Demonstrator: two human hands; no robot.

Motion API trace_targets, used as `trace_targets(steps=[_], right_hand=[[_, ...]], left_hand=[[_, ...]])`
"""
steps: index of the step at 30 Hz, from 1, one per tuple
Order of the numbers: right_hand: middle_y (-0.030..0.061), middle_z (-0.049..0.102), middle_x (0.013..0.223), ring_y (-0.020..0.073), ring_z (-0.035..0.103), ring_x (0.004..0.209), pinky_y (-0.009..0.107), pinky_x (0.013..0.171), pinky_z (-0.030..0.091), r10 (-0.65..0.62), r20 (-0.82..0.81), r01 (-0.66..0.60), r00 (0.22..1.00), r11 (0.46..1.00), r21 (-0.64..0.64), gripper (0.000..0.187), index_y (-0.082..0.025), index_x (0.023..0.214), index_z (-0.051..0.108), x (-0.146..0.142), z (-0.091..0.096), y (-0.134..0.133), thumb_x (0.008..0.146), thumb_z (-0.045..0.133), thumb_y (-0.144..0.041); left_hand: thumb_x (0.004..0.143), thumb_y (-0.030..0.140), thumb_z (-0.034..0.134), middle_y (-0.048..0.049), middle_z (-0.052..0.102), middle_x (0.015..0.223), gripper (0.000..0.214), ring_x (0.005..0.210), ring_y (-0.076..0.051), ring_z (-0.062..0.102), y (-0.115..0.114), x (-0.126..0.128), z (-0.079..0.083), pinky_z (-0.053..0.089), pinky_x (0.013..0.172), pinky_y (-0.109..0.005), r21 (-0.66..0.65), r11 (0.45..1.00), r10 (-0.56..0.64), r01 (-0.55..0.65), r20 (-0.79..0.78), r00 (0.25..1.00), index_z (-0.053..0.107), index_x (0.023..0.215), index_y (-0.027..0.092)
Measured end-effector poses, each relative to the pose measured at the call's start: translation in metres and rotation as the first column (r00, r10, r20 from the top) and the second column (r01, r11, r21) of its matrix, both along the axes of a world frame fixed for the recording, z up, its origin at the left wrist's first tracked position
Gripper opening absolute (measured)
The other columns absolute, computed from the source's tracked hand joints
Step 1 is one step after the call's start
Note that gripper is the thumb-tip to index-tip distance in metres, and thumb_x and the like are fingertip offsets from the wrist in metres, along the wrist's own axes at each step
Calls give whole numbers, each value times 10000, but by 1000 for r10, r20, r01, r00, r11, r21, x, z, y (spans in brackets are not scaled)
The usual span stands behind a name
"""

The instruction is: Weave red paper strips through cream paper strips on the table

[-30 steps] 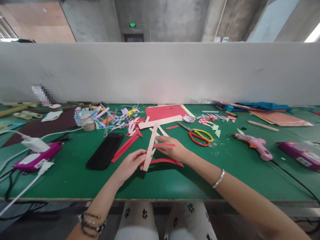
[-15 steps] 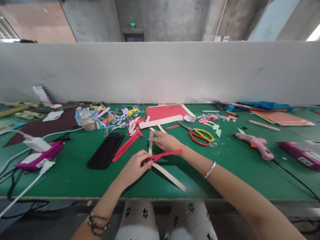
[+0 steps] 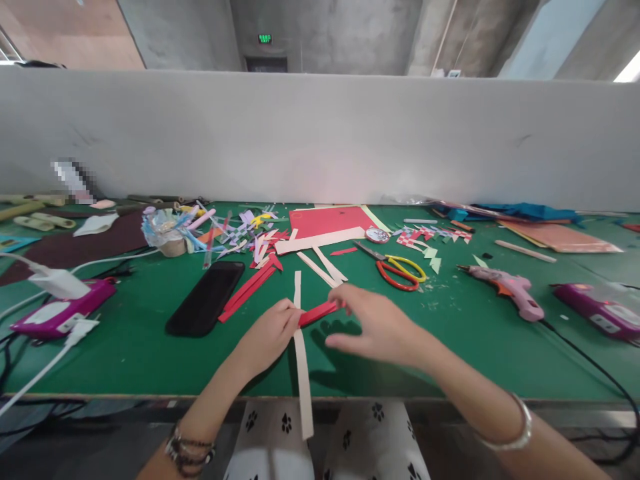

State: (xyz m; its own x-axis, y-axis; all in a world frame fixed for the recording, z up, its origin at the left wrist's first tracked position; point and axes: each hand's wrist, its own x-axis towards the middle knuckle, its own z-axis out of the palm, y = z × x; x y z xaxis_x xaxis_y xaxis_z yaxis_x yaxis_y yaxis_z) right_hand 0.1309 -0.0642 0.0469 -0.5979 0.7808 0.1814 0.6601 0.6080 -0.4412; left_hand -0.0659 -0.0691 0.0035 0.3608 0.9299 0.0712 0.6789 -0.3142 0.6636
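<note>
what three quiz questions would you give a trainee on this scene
1. True or false: the cream strip sticks out past the near edge of the table.
2. What lies nearest to the left of the left hand? A: phone. B: scissors. C: glue gun.
3. What colour is the short strip crossing the cream strip?

Key: 1 true. 2 A. 3 red.
</note>
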Motion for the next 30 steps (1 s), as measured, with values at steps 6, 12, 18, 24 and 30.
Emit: trace_targets(steps=[6, 12, 18, 24, 30], right_hand=[[88, 518, 1021, 179, 520, 848, 265, 628, 411, 201, 232, -239, 952, 960, 147, 414, -181, 1124, 423, -31, -36, -17, 723, 523, -208], [34, 560, 748, 125, 511, 638, 229, 532, 341, 201, 151, -237, 968, 930, 281, 182, -175, 864, 576, -48, -39, -1, 810, 402, -163], [16, 531, 697, 98, 493, 630, 189, 542, 347, 96, -119, -89, 988, 994, 60, 85, -152, 719, 587, -47, -35, 13, 739, 506, -138], [-18, 507, 627, 74, 451, 584, 172, 531, 324, 55, -192, -82, 980, 987, -135, 95, -147, 650, 571, -46, -41, 24, 712, 509, -112], [-16, 502, 591, 72, 420, 538, 186, 498, 293, -23, -150, -2, 988, 987, -161, 131, -135, 609, 559, -51, -46, 31, 727, 507, -155]], left_hand=[[785, 128, 267, -10, 463, 802, 280, 747, -125, 487, 3, -9, 4, 385, 705, -236, -42, 990, -133, 134, 16, 991, 543, 808, 171], [732, 96, 313, -4, 466, 742, 236, 717, -129, 475, 2, -10, 5, 385, 679, -234, -61, 979, -194, 195, 15, 981, 537, 703, 161], [731, 92, 319, -22, 522, 774, 253, 768, -151, 502, -3, -12, 3, 397, 732, -268, -60, 981, -183, 186, 43, 982, 558, 771, 166], [746, 215, 446, -33, 527, 901, 207, 831, -165, 507, -10, -10, -1, 413, 758, -290, 0, 996, -90, 90, 55, 994, 520, 937, 186], [703, 205, 528, -34, 535, 879, 461, 780, -165, 523, -10, -3, -10, 439, 704, -299, 12, 999, 47, -47, 49, 998, 393, 1144, 188]])
